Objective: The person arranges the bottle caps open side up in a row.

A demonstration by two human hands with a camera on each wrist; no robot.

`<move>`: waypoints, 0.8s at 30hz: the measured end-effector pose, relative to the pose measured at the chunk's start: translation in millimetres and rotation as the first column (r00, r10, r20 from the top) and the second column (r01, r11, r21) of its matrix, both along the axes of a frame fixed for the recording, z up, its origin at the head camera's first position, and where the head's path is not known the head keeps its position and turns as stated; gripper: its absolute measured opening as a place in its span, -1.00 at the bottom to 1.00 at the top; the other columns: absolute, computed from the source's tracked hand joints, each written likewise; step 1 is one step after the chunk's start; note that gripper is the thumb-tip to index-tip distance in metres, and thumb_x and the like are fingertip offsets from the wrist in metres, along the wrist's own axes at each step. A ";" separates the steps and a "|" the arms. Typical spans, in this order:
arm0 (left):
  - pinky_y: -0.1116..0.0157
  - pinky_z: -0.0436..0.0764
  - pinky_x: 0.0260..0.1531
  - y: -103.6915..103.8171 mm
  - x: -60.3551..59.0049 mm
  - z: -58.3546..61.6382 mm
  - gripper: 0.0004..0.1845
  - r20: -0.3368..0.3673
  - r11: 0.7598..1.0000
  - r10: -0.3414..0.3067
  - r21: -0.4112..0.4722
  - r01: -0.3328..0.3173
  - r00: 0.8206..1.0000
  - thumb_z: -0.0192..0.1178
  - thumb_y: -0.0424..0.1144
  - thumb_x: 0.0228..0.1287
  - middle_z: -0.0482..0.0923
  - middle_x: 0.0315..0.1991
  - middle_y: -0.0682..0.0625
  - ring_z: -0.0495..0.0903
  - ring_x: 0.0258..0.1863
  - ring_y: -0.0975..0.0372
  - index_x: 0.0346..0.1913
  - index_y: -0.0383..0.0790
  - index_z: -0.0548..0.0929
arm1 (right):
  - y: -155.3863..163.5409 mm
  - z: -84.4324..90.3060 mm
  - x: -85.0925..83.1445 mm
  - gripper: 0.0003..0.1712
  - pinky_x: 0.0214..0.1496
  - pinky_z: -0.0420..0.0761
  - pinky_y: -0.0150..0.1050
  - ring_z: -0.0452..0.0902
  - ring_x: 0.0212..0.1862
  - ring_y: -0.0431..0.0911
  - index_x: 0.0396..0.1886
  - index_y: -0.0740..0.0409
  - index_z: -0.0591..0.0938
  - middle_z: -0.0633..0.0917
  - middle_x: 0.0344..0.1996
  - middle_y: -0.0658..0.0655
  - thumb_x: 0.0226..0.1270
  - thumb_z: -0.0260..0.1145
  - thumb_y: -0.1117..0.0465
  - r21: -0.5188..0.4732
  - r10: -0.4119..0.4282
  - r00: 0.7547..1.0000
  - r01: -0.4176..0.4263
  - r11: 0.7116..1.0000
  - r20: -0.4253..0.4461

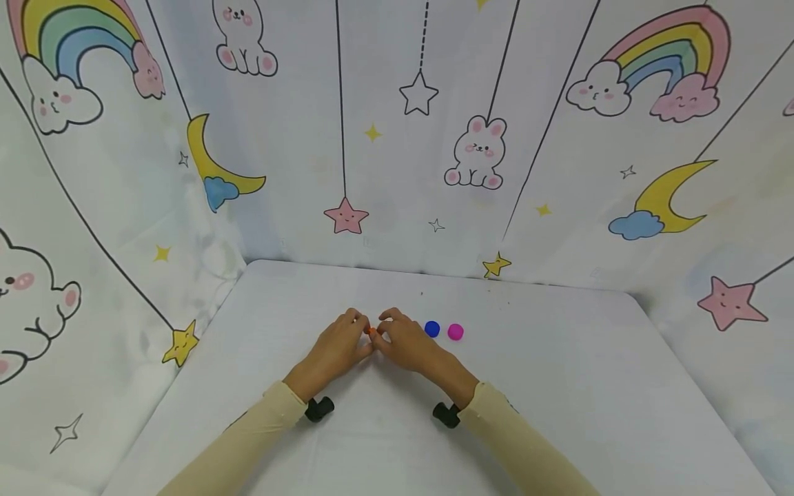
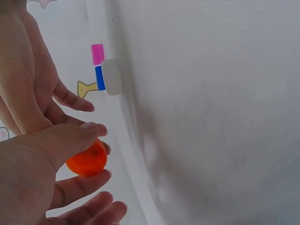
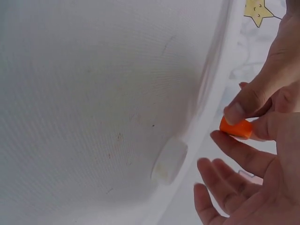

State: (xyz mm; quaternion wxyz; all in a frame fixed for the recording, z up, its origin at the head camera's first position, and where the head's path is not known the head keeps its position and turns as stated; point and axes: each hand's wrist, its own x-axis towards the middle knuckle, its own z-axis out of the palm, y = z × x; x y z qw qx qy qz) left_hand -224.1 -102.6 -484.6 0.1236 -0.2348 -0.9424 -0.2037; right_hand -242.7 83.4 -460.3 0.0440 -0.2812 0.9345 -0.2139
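Note:
A small round orange cap (image 2: 88,160) is held up between both hands above the white table. In the left wrist view, the left hand (image 2: 28,173) pinches it between thumb and index finger, its other fingers loosely bent. The right hand (image 3: 255,180) meets the same cap (image 3: 236,128) from the other side, thumb and index finger against it and the remaining fingers spread. In the head view the hands nearly meet, and only a sliver of orange shows between them. Just right of the right hand lie a blue disc (image 1: 432,329) and a magenta disc (image 1: 455,332).
A white rounded piece (image 2: 111,77) lies by the blue disc in the left wrist view; a similar white piece (image 3: 169,161) appears in the right wrist view. The white table (image 1: 558,386) meets a patterned cloth backdrop (image 1: 285,138) at the back and sides.

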 end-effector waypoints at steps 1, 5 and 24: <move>0.11 0.69 -0.16 -0.3 -0.7 0.1 -0.72 -0.001 1.000 -0.002 -0.003 0.002 1.000 0.50 -0.19 0.31 0.57 -0.04 -0.14 0.64 -0.09 0.01 -0.13 -0.26 0.63 | 0.1 0.3 0.3 -0.66 0.32 0.58 0.19 0.59 0.30 0.09 -0.03 0.15 0.78 0.60 0.30 0.21 0.65 0.18 0.05 -0.001 -0.004 1.000 0.004 1.000 -0.006; 0.11 0.70 -0.13 -1.5 -3.1 1.4 -0.72 -0.003 1.000 -0.010 -0.012 0.010 1.000 0.51 -0.20 0.30 0.58 -0.03 -0.14 0.65 -0.08 0.00 -0.12 -0.24 0.64 | 0.4 0.9 0.8 -0.67 0.28 0.61 0.15 0.62 0.24 0.09 0.14 0.11 0.70 0.62 0.23 0.18 0.63 0.22 0.04 0.013 -0.019 0.999 0.020 1.000 -0.043; 0.04 0.67 0.02 -1.7 -4.9 5.4 -0.73 0.075 1.000 -0.012 -0.027 0.014 0.997 0.57 -0.24 0.23 0.57 0.01 -0.15 0.62 0.00 -0.05 -0.12 -0.25 0.72 | 4.4 -4.7 -3.1 -0.74 0.19 0.68 0.10 0.64 0.22 0.09 0.12 0.05 0.76 0.61 0.27 0.17 0.56 0.37 0.11 0.106 0.039 0.994 -0.028 0.994 -0.104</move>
